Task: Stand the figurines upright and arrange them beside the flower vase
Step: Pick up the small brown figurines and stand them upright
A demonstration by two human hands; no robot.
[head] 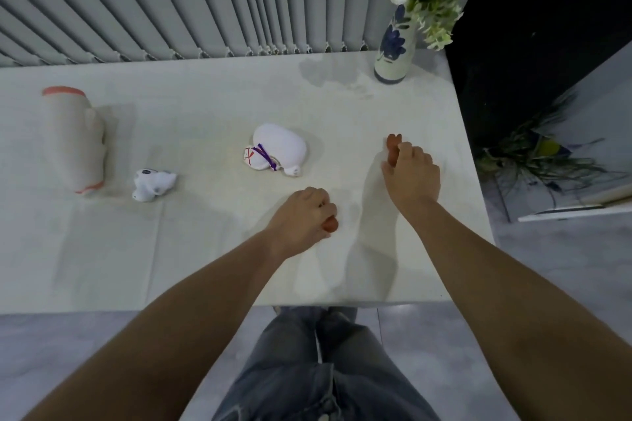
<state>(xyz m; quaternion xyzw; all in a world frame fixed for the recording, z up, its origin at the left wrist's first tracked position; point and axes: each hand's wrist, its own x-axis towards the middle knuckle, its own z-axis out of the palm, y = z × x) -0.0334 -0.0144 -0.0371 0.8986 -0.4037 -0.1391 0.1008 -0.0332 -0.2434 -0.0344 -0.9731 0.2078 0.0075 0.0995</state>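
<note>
A white vase [393, 51] with blue flowers painted on it holds white roses at the table's far right corner. My right hand [412, 178] grips a small orange-brown figurine [393, 145] on the table, well in front of the vase. My left hand [301, 215] is closed around another small orange-brown figurine [331, 225], mostly hidden by my fingers. A white round figurine with a purple ribbon [277, 150] lies on its side at mid-table. A small white animal figurine [152, 184] lies toppled to the left. A tall cream figurine with orange rims [75, 140] lies flat at far left.
The white table [205, 249] ends at grey vertical blinds [171, 0] at the back. Its right edge drops to a dark floor with a green plant [533, 154]. My legs in jeans [307, 369] stand at the near edge.
</note>
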